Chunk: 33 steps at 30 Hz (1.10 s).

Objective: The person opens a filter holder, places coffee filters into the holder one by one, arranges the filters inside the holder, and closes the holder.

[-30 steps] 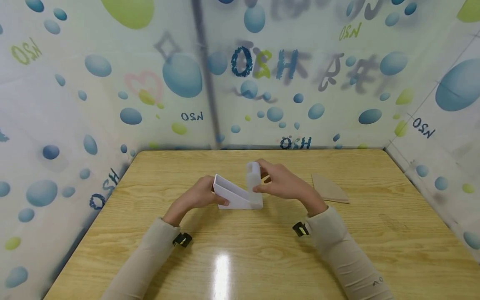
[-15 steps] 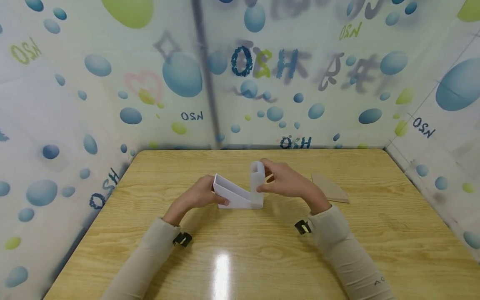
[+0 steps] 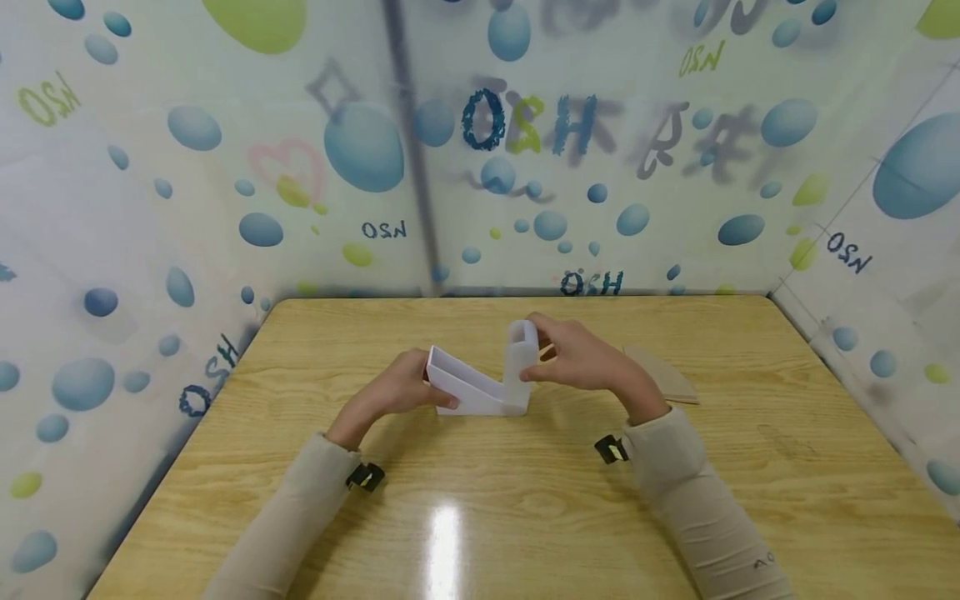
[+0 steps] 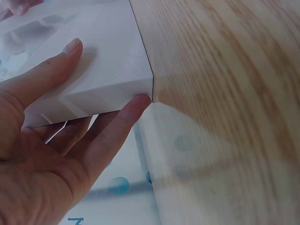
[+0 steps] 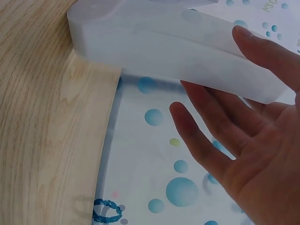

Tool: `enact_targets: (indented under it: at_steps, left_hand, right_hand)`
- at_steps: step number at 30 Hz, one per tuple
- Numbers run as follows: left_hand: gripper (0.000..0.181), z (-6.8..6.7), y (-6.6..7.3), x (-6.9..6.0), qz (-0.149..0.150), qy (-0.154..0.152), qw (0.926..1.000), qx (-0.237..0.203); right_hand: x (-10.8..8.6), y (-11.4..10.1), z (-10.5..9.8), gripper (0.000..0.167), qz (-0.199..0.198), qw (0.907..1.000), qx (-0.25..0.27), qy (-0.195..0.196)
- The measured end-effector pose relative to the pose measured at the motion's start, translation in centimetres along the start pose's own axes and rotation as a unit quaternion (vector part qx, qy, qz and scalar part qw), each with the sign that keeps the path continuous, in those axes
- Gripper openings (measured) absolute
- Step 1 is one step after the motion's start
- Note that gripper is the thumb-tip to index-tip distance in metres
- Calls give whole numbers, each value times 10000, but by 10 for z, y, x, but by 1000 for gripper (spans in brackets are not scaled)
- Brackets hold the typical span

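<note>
A white open-topped box with a sloping rim (image 3: 467, 393) rests on the table. My left hand (image 3: 393, 385) grips its left end; in the left wrist view the thumb lies on one ribbed face of the box (image 4: 110, 51) and the fingers reach along the adjoining side. A frosted, translucent hollow piece (image 3: 517, 360) rises upright at the box's right end. Between thumb and fingers, my right hand (image 3: 576, 357) holds this piece by its upper part. The right wrist view shows the frosted piece (image 5: 140, 44) lengthwise; how its base meets the box cannot be made out.
A tan, fan-shaped flat item (image 3: 663, 377) lies on the wooden table (image 3: 525, 508) behind my right wrist, partly covered by it. Patterned curtains (image 3: 480, 217) with blue and green dots enclose the table's back and sides.
The frosted piece has shifted to the right and slightly upward in view, my right hand moving along with it. My left hand and the box stay practically in place.
</note>
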<state>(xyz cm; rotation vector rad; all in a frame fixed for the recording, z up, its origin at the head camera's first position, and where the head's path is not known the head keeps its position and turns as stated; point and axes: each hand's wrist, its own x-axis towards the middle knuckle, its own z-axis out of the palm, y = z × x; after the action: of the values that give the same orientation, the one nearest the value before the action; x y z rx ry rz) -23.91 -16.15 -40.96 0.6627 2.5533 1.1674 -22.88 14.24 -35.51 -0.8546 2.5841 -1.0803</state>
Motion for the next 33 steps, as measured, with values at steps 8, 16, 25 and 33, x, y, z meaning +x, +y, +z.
enact_targets:
  at_steps: [8, 16, 25, 33]
  left_hand:
    - [40, 1, -1, -1, -55, -33, 10000, -74]
    - [39, 0, -1, 0, -34, -1, 10000, 12]
    - [39, 0, -1, 0, 35, 10, 10000, -9]
    - [39, 1, -2, 0, -47, -15, 10000, -77]
  right_hand:
    - [-2, 2, -4, 50, -23, 10000, -48, -48]
    - [-5, 5, -10, 51, -17, 10000, 3, -85]
    - [-8, 8, -15, 50, 15, 9998, 99, -149]
    - [-14, 14, -19, 49, 120, 9997, 99, -198]
